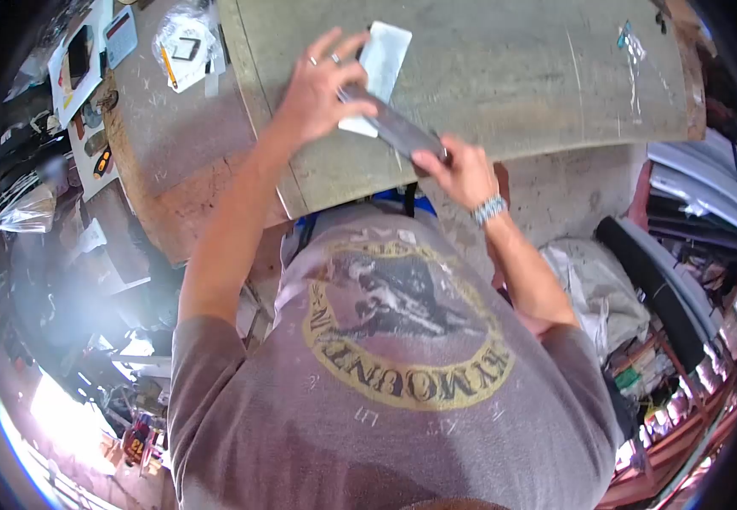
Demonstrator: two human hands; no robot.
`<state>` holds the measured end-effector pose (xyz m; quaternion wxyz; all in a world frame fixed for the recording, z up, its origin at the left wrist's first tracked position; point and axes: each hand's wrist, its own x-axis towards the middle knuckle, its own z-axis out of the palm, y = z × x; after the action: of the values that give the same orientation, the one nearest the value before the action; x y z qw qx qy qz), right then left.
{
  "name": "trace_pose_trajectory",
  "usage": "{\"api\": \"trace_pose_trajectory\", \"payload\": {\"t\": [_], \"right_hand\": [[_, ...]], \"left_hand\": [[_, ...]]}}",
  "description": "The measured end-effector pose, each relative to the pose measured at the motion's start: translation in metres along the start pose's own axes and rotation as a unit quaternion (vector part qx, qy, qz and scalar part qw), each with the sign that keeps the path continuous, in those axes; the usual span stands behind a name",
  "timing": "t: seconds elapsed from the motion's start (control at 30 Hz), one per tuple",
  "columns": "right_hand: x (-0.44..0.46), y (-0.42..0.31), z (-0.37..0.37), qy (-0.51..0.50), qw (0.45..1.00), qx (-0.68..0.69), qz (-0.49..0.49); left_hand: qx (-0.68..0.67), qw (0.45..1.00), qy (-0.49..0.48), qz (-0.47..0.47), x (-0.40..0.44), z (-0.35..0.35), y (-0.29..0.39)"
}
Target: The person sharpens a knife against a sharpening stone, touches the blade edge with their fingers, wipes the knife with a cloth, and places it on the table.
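A dark grey flat bar point(404, 132) is held slantwise over the front part of the worktable point(504, 93). My left hand point(324, 89) grips its upper left end between the thumb and fingers, with some fingers raised. At the lower right end, my right hand point(464, 172) is closed round the bar, thumb on top; a metal-band watch is on that wrist. Beneath the bar, a white rectangular piece point(385, 59) lies on the table, partly covered by the bar and my left hand. What the bar is exactly, I cannot tell.
On the left are a clear plastic bag point(188, 38), a yellow pencil point(168, 68), a calculator point(120, 36), a phone point(80, 44) and an orange-black tool point(102, 163). Dark and grey rolls point(662, 293) and a whitish sack point(594, 285) stand at the right.
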<state>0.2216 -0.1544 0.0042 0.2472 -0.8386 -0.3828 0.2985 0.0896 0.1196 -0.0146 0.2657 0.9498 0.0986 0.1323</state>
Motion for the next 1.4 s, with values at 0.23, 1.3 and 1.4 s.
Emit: {"api": "trace_pose_trajectory", "payload": {"t": [0.23, 1.3, 1.4], "right_hand": [[0.001, -0.006, -0.016, 0.009, 0.999, -0.029, -0.010], [0.008, -0.011, 0.004, 0.022, 0.999, 0.041, -0.002], [-0.014, -0.009, 0.008, 0.018, 0.999, 0.040, 0.001]], "left_hand": [[-0.050, 0.998, 0.010, 0.032, 0.013, 0.002, -0.004], [-0.019, 0.999, -0.040, 0.028, 0.030, -0.017, -0.012], [-0.013, 0.999, -0.031, 0.029, 0.015, -0.008, -0.012]]}}
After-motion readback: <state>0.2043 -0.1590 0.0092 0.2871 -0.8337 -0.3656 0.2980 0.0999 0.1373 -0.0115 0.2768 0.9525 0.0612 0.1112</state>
